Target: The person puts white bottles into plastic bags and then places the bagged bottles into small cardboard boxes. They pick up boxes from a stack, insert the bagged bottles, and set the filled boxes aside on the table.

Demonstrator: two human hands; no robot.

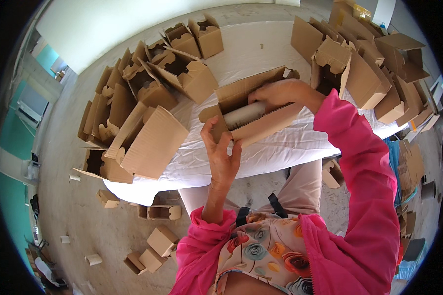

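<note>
Head view: both hands point(220, 147) on cardboard box point(251, 105).

My left hand point(221, 152) is up in front of me, forearm rising bare from the pushed-up pink sleeve, palm twd me, fingers spread and curled w/ tips gripping, thumb on the left side. My right arm comes in from the lower right, bent at the elbow, sleeve down to the wrist, reaching across above the left. Right hand point(283, 93) is palm-down, knuckles up, fingers curled over and closed in a grip.
</note>
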